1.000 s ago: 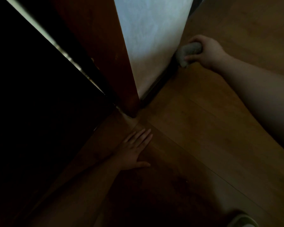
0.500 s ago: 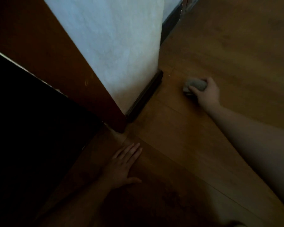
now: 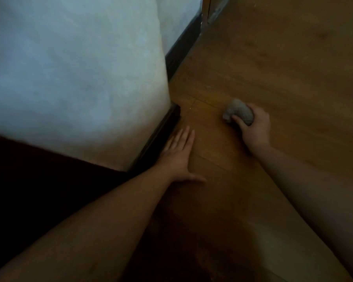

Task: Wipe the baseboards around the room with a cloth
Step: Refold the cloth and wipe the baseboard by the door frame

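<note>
A dark baseboard [image 3: 161, 135] runs along the foot of a white wall [image 3: 80, 78] and ends at the wall's outer corner. A second stretch of baseboard [image 3: 183, 45] continues beyond the corner toward the back. My right hand [image 3: 255, 129] grips a balled grey cloth [image 3: 239, 113] on the wooden floor, well to the right of the baseboard and apart from it. My left hand [image 3: 178, 155] lies flat on the floor with straight fingers, right beside the near baseboard.
Wooden plank floor [image 3: 273, 58] spreads to the right and back. A dark brown door frame or panel [image 3: 39, 180] fills the lower left. A narrow wooden frame edge [image 3: 205, 11] stands at the top centre beyond the far baseboard.
My right hand pulled the cloth off the baseboard and back onto the open floor. My left hand shifted forward to lie next to the baseboard. My view swung right and along the wall.
</note>
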Available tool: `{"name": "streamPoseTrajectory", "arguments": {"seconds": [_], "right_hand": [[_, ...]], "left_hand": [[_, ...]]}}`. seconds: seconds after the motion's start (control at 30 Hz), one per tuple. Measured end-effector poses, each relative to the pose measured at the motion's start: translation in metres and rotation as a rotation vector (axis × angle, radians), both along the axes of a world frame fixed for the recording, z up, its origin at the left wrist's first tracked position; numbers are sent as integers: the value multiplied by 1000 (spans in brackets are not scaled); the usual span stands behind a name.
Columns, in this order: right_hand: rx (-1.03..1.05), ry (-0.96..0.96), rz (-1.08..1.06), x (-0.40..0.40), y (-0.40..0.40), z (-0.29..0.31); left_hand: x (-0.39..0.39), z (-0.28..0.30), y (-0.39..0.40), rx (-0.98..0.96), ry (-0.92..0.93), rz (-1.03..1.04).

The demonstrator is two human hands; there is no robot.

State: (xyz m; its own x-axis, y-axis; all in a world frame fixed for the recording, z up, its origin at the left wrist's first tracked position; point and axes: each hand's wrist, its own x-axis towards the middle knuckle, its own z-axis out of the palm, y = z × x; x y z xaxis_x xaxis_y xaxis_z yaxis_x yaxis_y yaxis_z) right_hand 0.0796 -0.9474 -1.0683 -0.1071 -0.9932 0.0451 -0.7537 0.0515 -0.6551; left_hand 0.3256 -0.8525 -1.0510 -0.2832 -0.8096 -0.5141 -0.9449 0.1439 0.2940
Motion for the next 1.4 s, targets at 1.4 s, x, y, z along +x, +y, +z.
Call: {"name": "streamPoseTrajectory", "arguments": {"seconds": [1.4], "right_hand": [[159,-84,382,29,-76,16]], "left_hand": [[-33,7,-47,135,-96,-133]]}}
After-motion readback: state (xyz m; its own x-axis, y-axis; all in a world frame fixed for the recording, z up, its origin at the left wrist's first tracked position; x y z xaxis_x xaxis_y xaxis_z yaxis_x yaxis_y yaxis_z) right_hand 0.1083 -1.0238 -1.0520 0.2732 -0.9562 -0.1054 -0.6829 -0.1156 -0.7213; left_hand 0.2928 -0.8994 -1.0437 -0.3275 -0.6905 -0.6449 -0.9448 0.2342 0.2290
